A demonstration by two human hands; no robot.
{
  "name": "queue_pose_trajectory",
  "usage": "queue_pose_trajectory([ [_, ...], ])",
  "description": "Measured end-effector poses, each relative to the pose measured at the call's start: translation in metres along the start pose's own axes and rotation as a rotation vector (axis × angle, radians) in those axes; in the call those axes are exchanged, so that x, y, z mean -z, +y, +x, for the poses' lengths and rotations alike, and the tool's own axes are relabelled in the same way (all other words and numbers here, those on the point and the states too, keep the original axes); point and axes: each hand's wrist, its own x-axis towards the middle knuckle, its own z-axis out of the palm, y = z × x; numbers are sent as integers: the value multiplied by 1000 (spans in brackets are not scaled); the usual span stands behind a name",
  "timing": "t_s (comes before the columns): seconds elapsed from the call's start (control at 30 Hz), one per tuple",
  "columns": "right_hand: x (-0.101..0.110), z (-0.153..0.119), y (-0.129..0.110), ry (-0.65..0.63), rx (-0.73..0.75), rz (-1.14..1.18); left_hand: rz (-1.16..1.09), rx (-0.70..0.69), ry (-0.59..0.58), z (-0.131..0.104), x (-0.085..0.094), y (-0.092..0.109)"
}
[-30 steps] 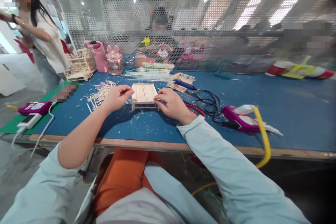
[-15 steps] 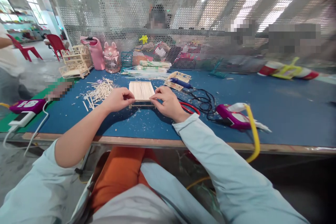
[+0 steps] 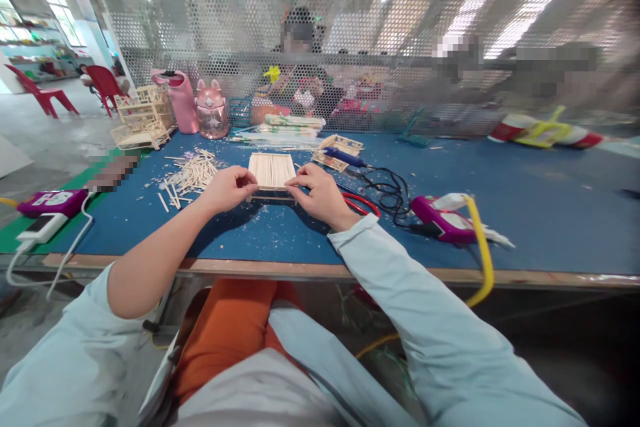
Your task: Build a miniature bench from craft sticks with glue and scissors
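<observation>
Pinching a little stick stand [image 3: 273, 171] at its near corners with left hand [image 3: 231, 188] and right hand [image 3: 316, 193], pretty narrow grip, near a messy stick pile [image 3: 196, 172].

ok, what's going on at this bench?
A person has both hands on a small slatted piece: left hand at its near left corner, right hand at the near right. Loose sticks lie in a pile to the left; a blue tool lies to the right.
</observation>
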Motion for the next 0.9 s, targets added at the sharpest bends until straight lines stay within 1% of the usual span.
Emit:
queue_pose_trajectory([
  [0.17,-1,-2,0,13,-13,7,125,-119,57,-2,2,5],
  [0.37,1,-1,-1,101,-13,2,111,-260,136,-6,-2,15],
  [0.47,3,2,-9,175,28,-9,46,-344,104,-7,-9,24],
  [0.53,3,5,-14,200,68,-8,8,-394,73,-7,-15,28],
  [0.57,3,6,-16,204,85,-6,-7,-411,78,-7,-17,30],
  [0.67,3,8,-18,218,112,7,-30,-428,175,-7,-21,30],
  [0.77,4,8,-15,236,112,38,13,-453,254,-6,-20,28],
  [0.83,5,7,-12,232,106,52,66,-519,247,-6,-19,27],
  [0.9,5,6,-11,217,106,56,127,-597,210,-6,-17,28],
])
